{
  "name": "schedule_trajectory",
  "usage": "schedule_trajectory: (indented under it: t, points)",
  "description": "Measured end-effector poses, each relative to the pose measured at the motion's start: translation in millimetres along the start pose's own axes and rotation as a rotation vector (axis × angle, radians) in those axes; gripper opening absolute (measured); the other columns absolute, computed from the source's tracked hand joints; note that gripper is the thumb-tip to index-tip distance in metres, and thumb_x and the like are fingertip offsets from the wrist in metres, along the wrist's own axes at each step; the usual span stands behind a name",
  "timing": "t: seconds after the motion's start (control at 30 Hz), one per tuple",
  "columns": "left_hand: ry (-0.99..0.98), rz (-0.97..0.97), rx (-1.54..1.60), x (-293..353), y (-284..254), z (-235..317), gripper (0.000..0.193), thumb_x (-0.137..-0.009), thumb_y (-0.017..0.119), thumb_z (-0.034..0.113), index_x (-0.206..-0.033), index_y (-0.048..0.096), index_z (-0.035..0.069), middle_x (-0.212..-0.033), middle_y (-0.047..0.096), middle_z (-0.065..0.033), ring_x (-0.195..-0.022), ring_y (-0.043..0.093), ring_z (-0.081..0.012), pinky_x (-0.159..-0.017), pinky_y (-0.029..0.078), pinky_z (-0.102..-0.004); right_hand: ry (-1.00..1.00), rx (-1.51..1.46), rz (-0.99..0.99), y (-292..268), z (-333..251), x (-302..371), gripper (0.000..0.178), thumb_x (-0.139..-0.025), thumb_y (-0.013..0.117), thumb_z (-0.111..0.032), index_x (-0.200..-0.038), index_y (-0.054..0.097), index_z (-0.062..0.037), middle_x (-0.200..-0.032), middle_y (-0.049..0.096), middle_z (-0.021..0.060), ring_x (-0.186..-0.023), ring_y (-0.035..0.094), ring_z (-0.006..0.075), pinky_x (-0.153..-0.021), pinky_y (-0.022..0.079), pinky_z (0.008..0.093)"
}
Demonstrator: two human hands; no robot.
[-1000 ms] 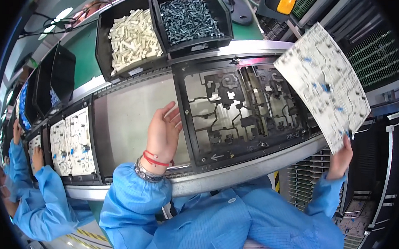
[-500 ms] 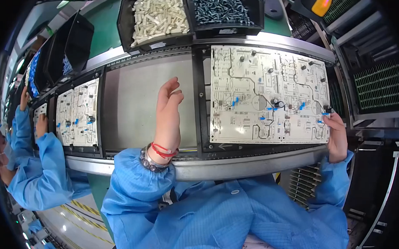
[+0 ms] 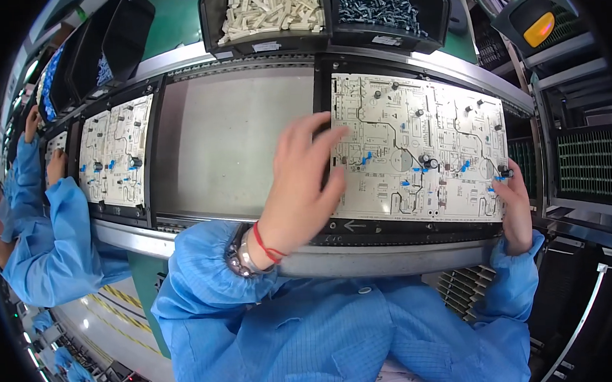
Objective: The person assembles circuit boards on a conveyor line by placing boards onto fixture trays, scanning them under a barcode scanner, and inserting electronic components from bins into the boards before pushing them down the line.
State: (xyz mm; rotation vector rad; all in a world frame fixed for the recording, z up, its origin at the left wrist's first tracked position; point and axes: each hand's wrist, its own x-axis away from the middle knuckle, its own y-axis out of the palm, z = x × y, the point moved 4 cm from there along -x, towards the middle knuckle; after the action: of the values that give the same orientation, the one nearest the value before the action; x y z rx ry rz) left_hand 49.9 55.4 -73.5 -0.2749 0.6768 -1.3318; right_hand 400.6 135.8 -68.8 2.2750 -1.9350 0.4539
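A white circuit board [image 3: 396,196] with black and blue components lies in a dark carrier frame in front of me, its right side tilted slightly. At its right edge my right hand [image 3: 516,204] is closed, thumb on the top face and fingers around the edge. My left hand [image 3: 304,174] is over the board's left edge, fingers apart and curved, fingertips and thumb reaching over that edge. Whether the left fingertips touch the board I cannot tell. A red string and a beaded bracelet circle my left wrist.
Behind the rail [image 3: 275,258] stand black bins of cream parts [image 3: 272,13] and dark blue parts [image 3: 379,9]. A yellow and black scanner [image 3: 538,30] hangs at the upper right. At left, a person in blue [image 3: 66,245] works beside another circuit board [image 3: 116,159].
My left hand has moved right, from over the grey gap in the line to the board's left edge. My right hand stays at the right edge. The view has shifted slightly.
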Motion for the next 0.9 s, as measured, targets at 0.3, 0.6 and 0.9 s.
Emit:
schedule_trajectory:
  t: [0.3, 0.6, 0.9]
  points:
    - [0.184, -0.153, -0.435, 5, 29, 25, 0.039, -0.075, 0.061, 0.015, -0.111, 0.053, 0.005, -0.126, 0.044, -0.0137, -0.125, 0.032, -0.0371, -0.102, 0.026, -0.0480, -0.284, 1.353, 0.229, -3, -23, 1, 0.051, -0.086, 0.060, -0.029, -0.123, 0.046, 0.0030, -0.125, 0.037, 0.0188, -0.111, 0.038, 0.0312, -0.096, 0.032, 0.0375]
    - [0.243, 0.020, -0.506, 29, 25, 23, 0.040, -0.065, 0.063, 0.020, -0.102, 0.059, 0.005, -0.115, 0.051, -0.0160, -0.124, 0.035, -0.0359, -0.101, 0.028, -0.0489, -0.797, 1.562, -0.143, 57, -80, -16, 0.040, -0.090, 0.052, -0.018, -0.124, 0.048, 0.0027, -0.128, 0.046, 0.0190, -0.120, 0.041, 0.0348, -0.101, 0.031, 0.0399]
    - [-0.311, 1.061, -0.698, 258, -146, 6, 0.046, -0.065, 0.057, 0.005, -0.111, 0.053, 0.004, -0.115, 0.049, -0.0169, -0.113, 0.044, -0.0345, -0.096, 0.034, -0.0420, -1.229, 1.217, -0.940, 275, -97, 45, 0.039, -0.095, 0.039, -0.013, -0.131, 0.042, -0.0005, -0.137, 0.041, 0.0130, -0.129, 0.036, 0.0276, -0.106, 0.027, 0.0376]
